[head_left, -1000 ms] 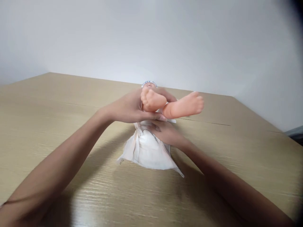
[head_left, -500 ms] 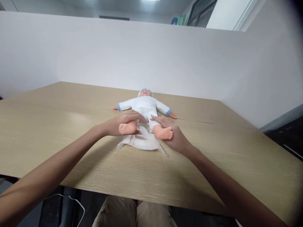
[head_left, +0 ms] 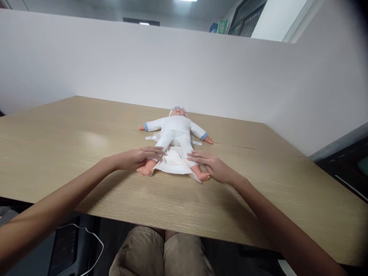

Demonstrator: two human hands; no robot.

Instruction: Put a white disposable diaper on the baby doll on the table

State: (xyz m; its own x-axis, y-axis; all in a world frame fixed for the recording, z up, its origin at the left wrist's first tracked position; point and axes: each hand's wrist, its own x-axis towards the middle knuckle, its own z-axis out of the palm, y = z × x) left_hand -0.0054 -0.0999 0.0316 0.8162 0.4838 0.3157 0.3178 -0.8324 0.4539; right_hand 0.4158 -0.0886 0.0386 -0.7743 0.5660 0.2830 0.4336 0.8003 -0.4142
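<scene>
A baby doll (head_left: pixel 176 132) in a white suit and cap lies on its back on the wooden table (head_left: pixel 86 153), head away from me, legs stretched toward me. An opened white diaper (head_left: pixel 174 164) lies under its legs and hips. My left hand (head_left: pixel 138 158) rests flat over the doll's left-side shin, fingers stretched out. My right hand (head_left: pixel 211 166) lies on the other shin near the foot, fingers extended.
White partition walls stand behind and to the right of the table. My knees in khaki trousers (head_left: pixel 161 253) show below the near table edge. A white cable (head_left: pixel 86 237) hangs at the lower left.
The doll's legs, raised a second ago and bent half a second ago, now lie straight on the diaper. Both hands slid down to the shins. The view pulled back.
</scene>
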